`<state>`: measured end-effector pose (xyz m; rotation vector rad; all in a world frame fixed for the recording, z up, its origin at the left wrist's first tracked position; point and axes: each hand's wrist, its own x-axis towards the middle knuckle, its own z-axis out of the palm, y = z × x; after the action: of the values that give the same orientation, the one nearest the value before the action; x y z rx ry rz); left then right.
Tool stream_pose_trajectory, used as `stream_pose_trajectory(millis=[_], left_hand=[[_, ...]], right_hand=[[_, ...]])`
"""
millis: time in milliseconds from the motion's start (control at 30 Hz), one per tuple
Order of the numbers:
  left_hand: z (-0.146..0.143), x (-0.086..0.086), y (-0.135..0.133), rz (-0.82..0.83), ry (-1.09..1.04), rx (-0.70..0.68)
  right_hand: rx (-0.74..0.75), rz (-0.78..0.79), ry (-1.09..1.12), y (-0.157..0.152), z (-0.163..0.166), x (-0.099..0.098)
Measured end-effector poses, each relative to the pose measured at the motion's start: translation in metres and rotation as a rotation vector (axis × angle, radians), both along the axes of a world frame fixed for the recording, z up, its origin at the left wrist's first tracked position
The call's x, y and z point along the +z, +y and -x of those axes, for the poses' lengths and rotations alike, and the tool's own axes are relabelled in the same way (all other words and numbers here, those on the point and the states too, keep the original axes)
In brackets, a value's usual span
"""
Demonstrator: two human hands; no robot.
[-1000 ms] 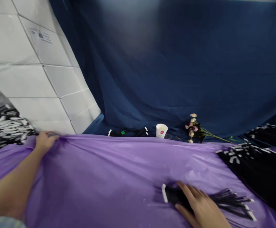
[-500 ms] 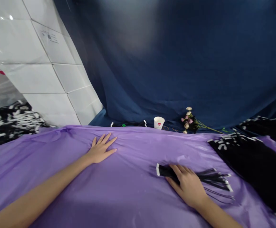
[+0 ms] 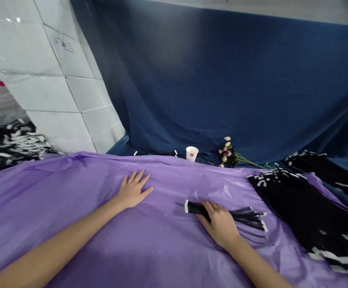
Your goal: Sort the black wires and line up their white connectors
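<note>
My left hand [image 3: 134, 191] lies flat on a purple plastic sheet [image 3: 144, 248], its fingers spread and nothing in it. To the right, my right hand [image 3: 221, 227] is closed over a bundle of black cords [image 3: 195, 208] resting on the sheet. One end of the bundle, tipped in white, sticks out left of my fingers. The other ends fan out to the right past my hand, several of them white-tipped too. My palm hides the bundle's middle.
A large stack of black cords [image 3: 293, 212] with white ends lies at the right, another heap of them [image 3: 20, 146] at the far left. Behind the sheet stand a paper cup [image 3: 191, 154] and artificial flowers [image 3: 226, 153]. White boxes [image 3: 52, 94] and a blue curtain [image 3: 221, 80] close off the back.
The camera view has shifted, so the scene sits further left. My left hand has slid slightly right over the sheet. My right hand keeps its hold on the bundle.
</note>
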<state>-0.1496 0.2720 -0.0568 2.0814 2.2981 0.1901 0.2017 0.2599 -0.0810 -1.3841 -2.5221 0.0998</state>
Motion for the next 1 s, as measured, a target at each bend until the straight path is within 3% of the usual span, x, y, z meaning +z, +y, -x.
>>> stream_pose_trajectory(millis=[100,200,300,433,500,600,767,900,1000], left_hand=[[-0.004,-0.010,-0.004,0.039,-0.026,0.031],[-0.014,-0.005,-0.004,-0.023,-0.007,0.041],[-0.045,0.011,0.006,-0.117,-0.015,-0.093],[-0.097,0.022,0.043,-0.212,-0.099,-0.294],[-0.113,0.015,0.066,-0.291,-0.105,-0.339],[-0.119,-0.003,0.093,-0.257,-0.100,-0.385],[-0.113,-0.016,0.101,-0.247,-0.163,-0.385],[-0.126,-0.014,0.091,-0.194,-0.238,-0.526],[-0.139,-0.023,0.087,-0.060,-0.310,-0.625]], right_hand=[[0.009,-0.022,-0.005,-0.001,-0.001,0.000],[0.004,-0.037,-0.001,-0.001,0.000,-0.001],[-0.008,-0.042,0.022,0.000,-0.001,-0.002],[-0.024,-0.047,0.097,0.002,-0.001,-0.004],[-0.021,-0.062,0.128,0.003,-0.002,-0.005],[-0.012,-0.070,0.135,0.002,-0.001,-0.006],[-0.007,-0.043,0.122,0.003,0.001,-0.003],[-0.032,-0.083,0.148,0.012,0.002,0.015],[-0.081,-0.081,0.118,0.025,0.010,0.046]])
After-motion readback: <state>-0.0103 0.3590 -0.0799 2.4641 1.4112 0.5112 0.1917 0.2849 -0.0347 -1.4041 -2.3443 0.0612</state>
